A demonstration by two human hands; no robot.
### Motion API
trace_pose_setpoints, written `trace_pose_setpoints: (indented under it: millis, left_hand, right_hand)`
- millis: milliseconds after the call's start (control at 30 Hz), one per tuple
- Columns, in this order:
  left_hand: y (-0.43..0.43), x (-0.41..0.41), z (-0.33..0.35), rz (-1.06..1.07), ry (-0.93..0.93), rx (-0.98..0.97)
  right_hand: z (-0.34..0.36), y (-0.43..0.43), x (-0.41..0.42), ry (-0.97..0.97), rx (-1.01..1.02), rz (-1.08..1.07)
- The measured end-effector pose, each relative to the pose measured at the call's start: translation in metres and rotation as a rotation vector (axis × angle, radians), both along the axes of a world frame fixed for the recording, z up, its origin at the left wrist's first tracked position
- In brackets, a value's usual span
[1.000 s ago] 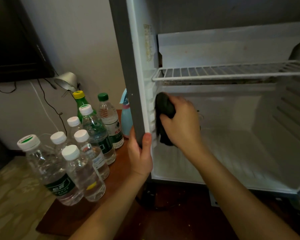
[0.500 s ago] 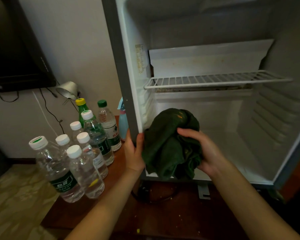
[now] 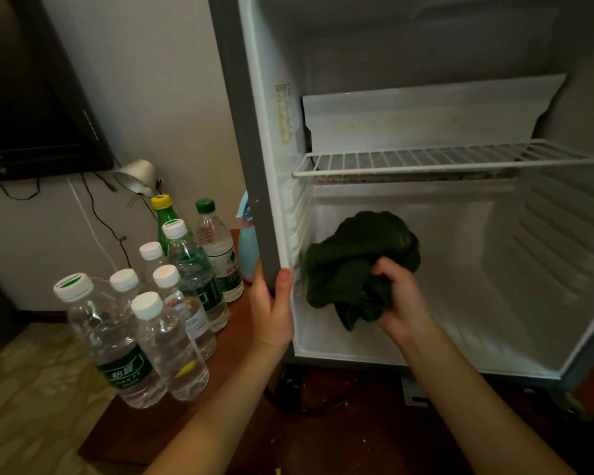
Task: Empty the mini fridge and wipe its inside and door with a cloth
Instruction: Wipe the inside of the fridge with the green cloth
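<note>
The mini fridge (image 3: pixel 460 114) stands open, its white inside bare apart from a wire shelf (image 3: pixel 426 159). My left hand (image 3: pixel 271 306) grips the grey left front edge of the fridge (image 3: pixel 244 166), thumb on the inner lip. My right hand (image 3: pixel 402 299) holds a bunched dark green cloth (image 3: pixel 354 262) in front of the lower compartment, close to the left inner wall. Whether the cloth touches the wall I cannot tell.
Several water bottles (image 3: pixel 165 341) stand grouped on a brown wooden surface (image 3: pixel 144 430) left of the fridge, with a green bottle (image 3: pixel 165 214) and a blue spray bottle (image 3: pixel 247 245) behind. A small lamp (image 3: pixel 136 176) and a dark TV (image 3: pixel 31 97) are further left.
My right hand pulled the cloth off the left inner wall, loosened it into a bigger bundle, and now holds it slightly deeper in the lower compartment. My left hand kept its grip.
</note>
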State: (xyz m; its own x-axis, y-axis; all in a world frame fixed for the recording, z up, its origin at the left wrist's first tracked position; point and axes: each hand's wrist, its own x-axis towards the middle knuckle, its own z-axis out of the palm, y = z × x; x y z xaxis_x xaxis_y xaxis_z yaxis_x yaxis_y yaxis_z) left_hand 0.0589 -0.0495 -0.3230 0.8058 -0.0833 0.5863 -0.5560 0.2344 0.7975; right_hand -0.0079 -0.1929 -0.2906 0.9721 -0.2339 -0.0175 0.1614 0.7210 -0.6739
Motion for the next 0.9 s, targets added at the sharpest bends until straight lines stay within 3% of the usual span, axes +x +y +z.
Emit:
trace_pose_setpoints:
  millis: [133, 333, 433, 567, 800, 900]
  left_hand:
    - [-0.002, -0.002, 0.0, 0.001, -0.026, 0.003]
    - [-0.004, 0.007, -0.005, 0.056, -0.037, -0.03]
    - [-0.004, 0.01, -0.01, 0.075, -0.008, -0.049]
    - [-0.003, 0.012, -0.012, 0.085, -0.025, -0.045]
    - [-0.001, 0.014, -0.015, 0.065, 0.011, -0.04]
    - [-0.001, 0.013, -0.01, 0.026, -0.017, -0.036]
  right_hand:
    - [0.007, 0.005, 0.036, -0.05, -0.153, -0.064]
    - [0.033, 0.003, 0.079, -0.069, -0.654, -0.3]
    - [0.034, 0.02, 0.072, -0.072, -0.615, -0.372]
    - [0.02, 0.041, 0.05, -0.221, -0.669, -0.432]
    - [0.031, 0.03, 0.068, -0.097, -0.848, -0.533]
    - [0.02, 0.044, 0.029, -0.228, -0.841, -0.402]
